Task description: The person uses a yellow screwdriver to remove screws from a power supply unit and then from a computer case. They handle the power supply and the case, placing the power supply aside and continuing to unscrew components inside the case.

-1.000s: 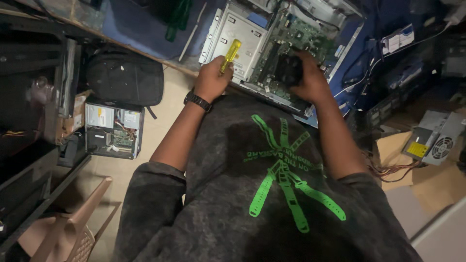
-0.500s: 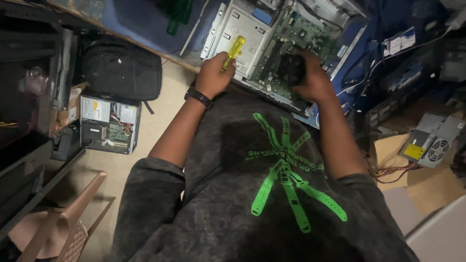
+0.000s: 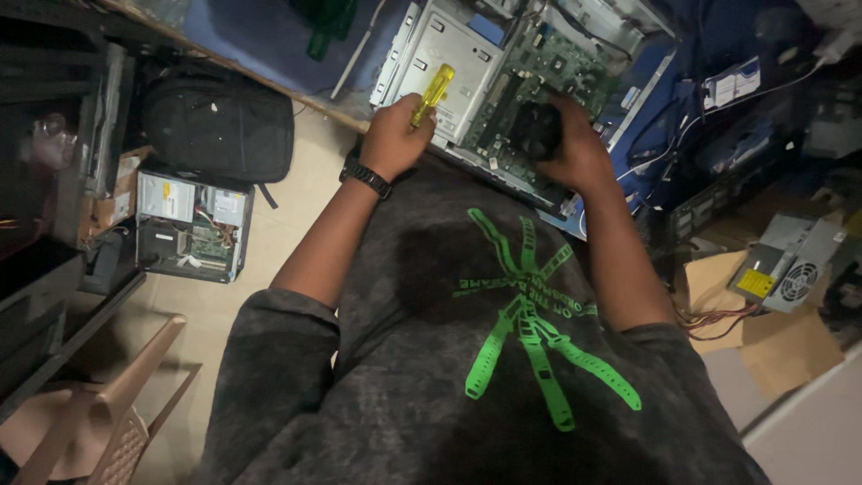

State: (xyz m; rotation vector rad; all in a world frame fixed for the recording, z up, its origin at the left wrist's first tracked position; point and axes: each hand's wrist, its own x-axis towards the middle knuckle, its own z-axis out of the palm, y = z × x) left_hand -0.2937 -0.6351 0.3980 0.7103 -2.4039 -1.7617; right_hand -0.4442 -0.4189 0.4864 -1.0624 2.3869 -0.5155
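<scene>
While left hand [image 3: 395, 135] grips screwdriver [image 3: 432, 92], right hand [image 3: 575, 153] covers fan [image 3: 534, 130].

Dark grey mottled shirt, green print, black watch.
Short sleeves ending above the elbows; bright green strap-like graphic with small lettering across the chest; black wristwatch [image 3: 365, 176] strapped just behind the left hand [image 3: 395, 139]; right hand [image 3: 575, 153] and wrist bare.
</scene>
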